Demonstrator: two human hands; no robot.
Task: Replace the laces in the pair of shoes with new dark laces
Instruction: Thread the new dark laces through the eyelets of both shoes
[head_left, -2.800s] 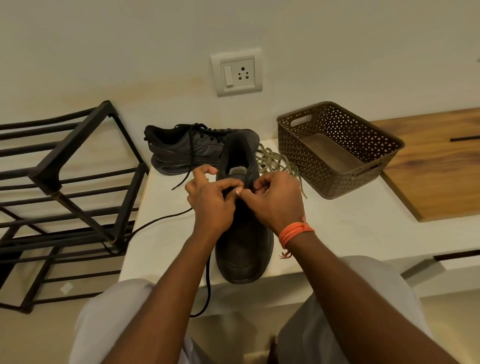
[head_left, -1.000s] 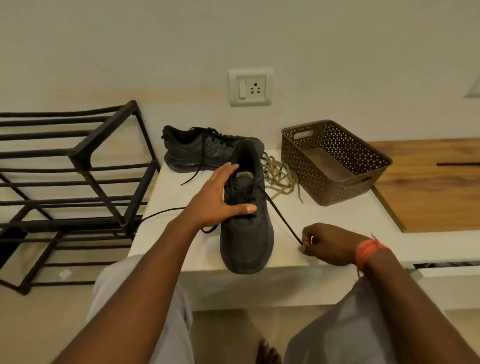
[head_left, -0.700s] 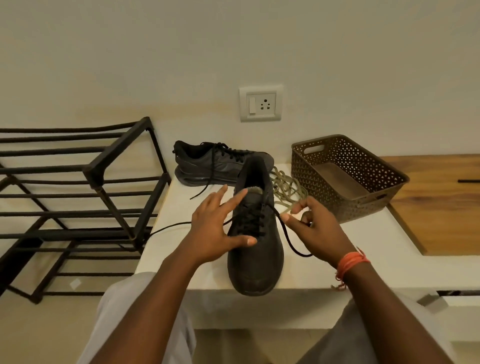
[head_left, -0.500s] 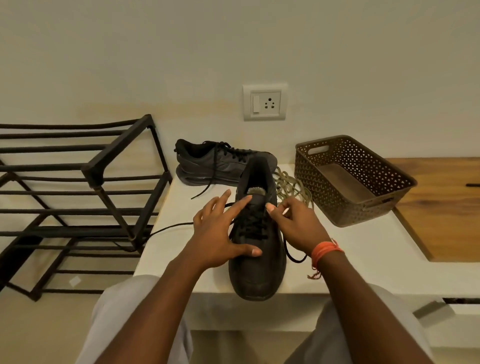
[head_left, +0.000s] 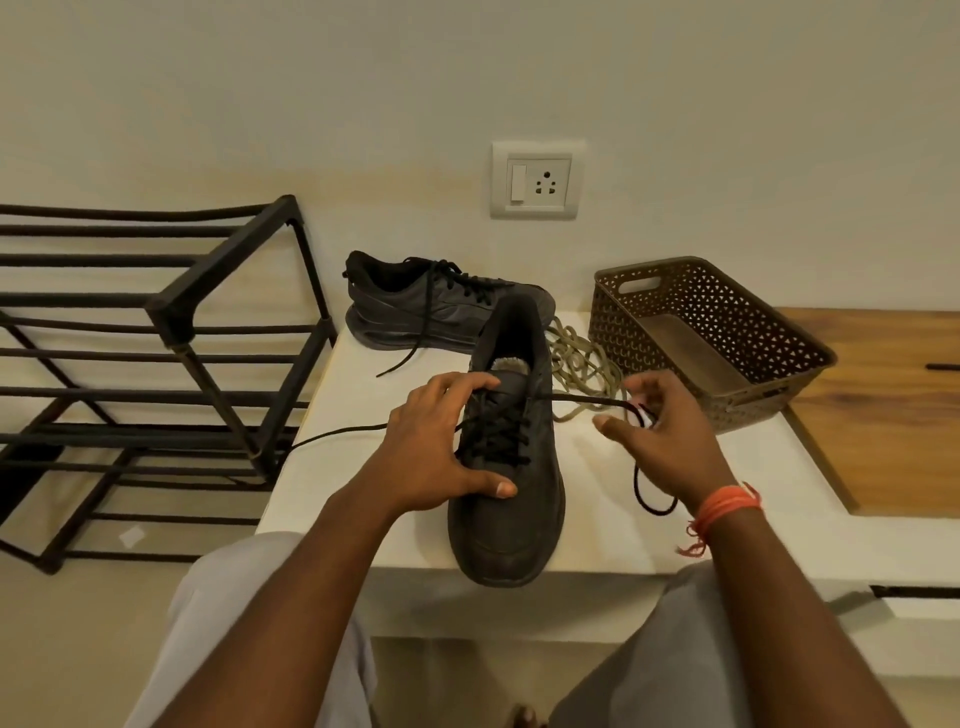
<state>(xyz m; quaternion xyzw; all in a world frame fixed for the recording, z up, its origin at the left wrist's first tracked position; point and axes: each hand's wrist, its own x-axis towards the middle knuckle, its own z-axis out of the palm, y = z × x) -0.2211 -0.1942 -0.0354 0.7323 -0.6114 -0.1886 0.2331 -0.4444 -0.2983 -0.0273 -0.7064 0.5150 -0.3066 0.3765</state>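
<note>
A black shoe (head_left: 511, 519) stands on the white ledge (head_left: 613, 535), toe toward me, with a dark lace (head_left: 582, 399) crossed through its eyelets. My left hand (head_left: 441, 447) rests on the shoe's left side, thumb across the vamp and fingers on the tongue. My right hand (head_left: 662, 441), to the right of the shoe, holds the lace's right end, which runs taut from a top eyelet and loops below the hand. The lace's left end trails off the ledge to the left. A second black shoe (head_left: 415, 306), laced dark, lies behind.
A pile of old tan laces (head_left: 582, 366) lies between the near shoe and a brown perforated basket (head_left: 727, 312). A black metal shoe rack (head_left: 156, 353) stands left of the ledge. A wooden surface (head_left: 893, 415) sits at right, a wall socket (head_left: 537, 179) behind.
My right hand has moved from the top of the shoe out to the right, drawing the lace end taut. My left hand has stayed on the shoe.
</note>
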